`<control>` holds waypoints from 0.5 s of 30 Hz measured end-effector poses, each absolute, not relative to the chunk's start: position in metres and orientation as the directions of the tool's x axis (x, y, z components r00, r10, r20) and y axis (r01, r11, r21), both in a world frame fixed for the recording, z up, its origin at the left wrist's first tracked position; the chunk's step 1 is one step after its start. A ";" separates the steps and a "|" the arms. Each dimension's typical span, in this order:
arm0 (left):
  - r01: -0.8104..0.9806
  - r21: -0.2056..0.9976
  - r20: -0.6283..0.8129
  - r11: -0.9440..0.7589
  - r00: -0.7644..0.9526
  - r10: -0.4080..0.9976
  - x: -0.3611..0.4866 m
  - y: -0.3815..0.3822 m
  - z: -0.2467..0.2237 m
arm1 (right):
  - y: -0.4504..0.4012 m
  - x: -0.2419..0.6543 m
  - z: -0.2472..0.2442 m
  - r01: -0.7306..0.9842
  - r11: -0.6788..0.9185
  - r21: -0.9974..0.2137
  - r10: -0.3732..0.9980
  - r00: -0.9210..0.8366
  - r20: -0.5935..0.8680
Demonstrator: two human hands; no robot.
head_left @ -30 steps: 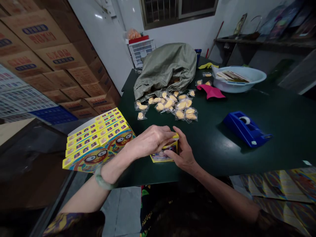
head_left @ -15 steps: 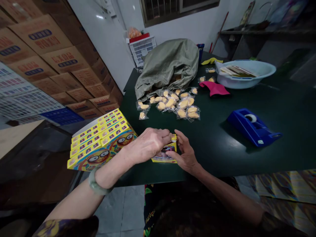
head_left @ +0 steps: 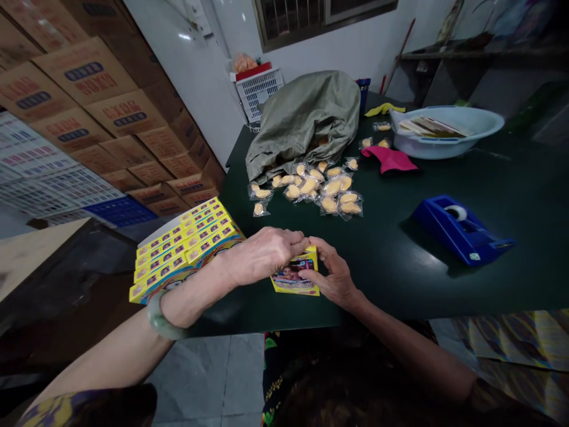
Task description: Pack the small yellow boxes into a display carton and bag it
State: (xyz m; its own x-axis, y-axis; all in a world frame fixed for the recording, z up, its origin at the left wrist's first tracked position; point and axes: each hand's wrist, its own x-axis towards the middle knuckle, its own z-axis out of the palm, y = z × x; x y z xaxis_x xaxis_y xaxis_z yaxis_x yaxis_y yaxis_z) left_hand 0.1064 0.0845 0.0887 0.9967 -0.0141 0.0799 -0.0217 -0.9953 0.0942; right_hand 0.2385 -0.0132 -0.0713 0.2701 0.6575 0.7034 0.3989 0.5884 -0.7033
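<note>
Both of my hands are on a small yellow printed box (head_left: pixel 294 276) that stands near the table's front edge. My left hand (head_left: pixel 269 254) reaches across its top edge with the fingers bent together, hiding the upper left part. From the right side, my right hand (head_left: pixel 334 274) grips the box, its thumb on the printed front and its fingers at the top corner. Left of them sits an open display carton (head_left: pixel 193 249) filled with rows of similar yellow boxes. Several small clear packets with yellow pieces (head_left: pixel 331 188) lie beyond my hands.
A grey-green sack (head_left: pixel 306 118) lies behind the packets. To the right are a blue tape dispenser (head_left: pixel 462 228), a pink cloth (head_left: pixel 391 159) and a pale blue basin (head_left: pixel 448 145) holding flat cards. Cardboard cartons (head_left: pixel 120 112) are stacked at the left.
The flap seen at the box's top is now down under my fingers, and more of the printed front shows. My left hand has shifted slightly left. The whole view has turned a little.
</note>
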 end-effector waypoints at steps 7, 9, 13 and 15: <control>0.053 0.131 0.161 -0.990 0.984 0.074 0.088 0.074 0.069 | -0.021 0.239 -0.055 0.522 0.530 -0.668 0.636 0.276 0.720; 0.044 0.137 0.226 -0.990 0.971 0.074 0.082 0.066 0.066 | -0.023 0.237 -0.044 0.576 0.573 -0.584 0.586 0.210 0.783; 0.059 0.348 0.401 -0.936 0.893 0.205 0.063 0.060 0.059 | -0.025 0.236 -0.032 0.576 0.630 -0.520 0.548 0.143 0.824; 0.094 0.490 0.505 -0.867 0.779 0.371 0.052 0.060 0.047 | -0.025 0.237 -0.034 0.567 0.621 -0.541 0.569 0.149 0.809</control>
